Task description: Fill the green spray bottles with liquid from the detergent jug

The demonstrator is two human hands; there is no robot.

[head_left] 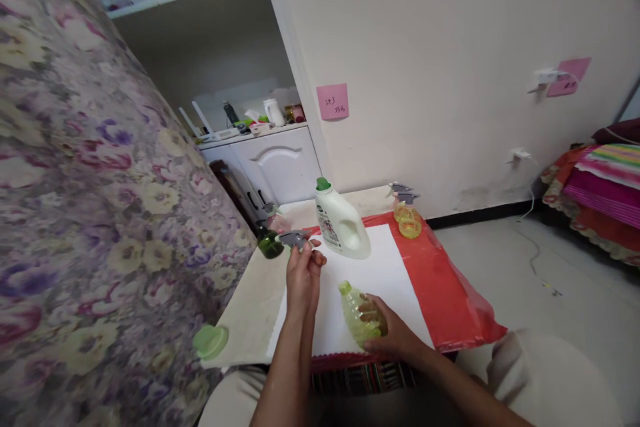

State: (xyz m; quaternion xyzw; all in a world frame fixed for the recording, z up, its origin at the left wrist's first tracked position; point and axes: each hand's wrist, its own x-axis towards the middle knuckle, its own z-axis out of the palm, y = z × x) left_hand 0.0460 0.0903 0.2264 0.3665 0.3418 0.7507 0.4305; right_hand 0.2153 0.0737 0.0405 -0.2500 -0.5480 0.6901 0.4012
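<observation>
My right hand [387, 330] is wrapped round a small yellow-green plastic bottle [356, 313] that stands without a cap on the white sheet [380, 273]. My left hand [303, 273] pinches a grey trigger sprayer head [295, 238], held just above the sheet's far left corner. A white detergent jug with a green cap [341, 220] stands behind both hands. A dark green bottle [270, 243] sits to the left of the sprayer head.
A red plastic sheet [445, 293] lies under the white one on a low table. Two yellow spray bottles [407, 217] stand at the back right. A light green lid [211, 340] lies at the table's left edge. A floral curtain hangs on the left, a wall stands behind.
</observation>
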